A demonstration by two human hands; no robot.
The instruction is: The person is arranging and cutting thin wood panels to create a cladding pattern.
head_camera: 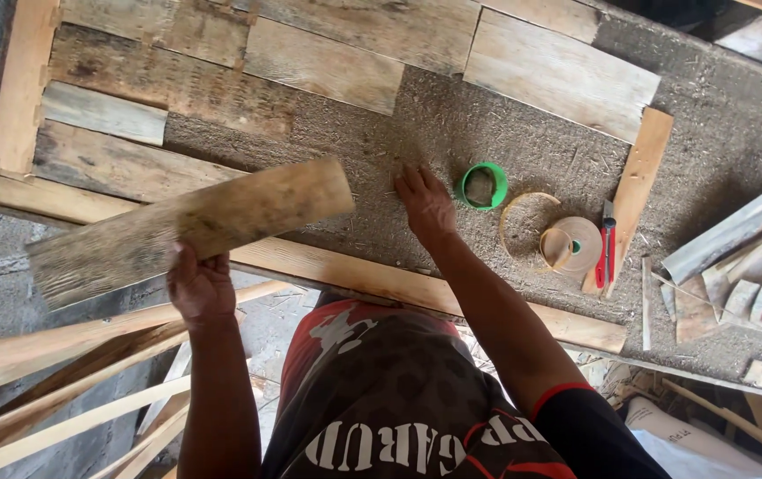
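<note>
My left hand (199, 286) grips a weathered wooden plank (187, 229) by its near edge and holds it above the front rail of a framed board (416, 284). My right hand (426, 201) rests palm down, fingers together, on the rough chip-covered panel (372, 142) inside the frame, holding nothing. Several old planks (310, 62) lie fitted side by side across the far part of the panel. A green tape ring (484, 185) lies just right of my right hand.
A brown tape roll (573, 244), a loose tape loop (523, 217) and a red utility knife (605, 248) lie to the right. A short slat (636, 182) sits beside them. Wood offcuts (744, 284) pile at the right edge; long thin sticks (62, 381) lean at lower left.
</note>
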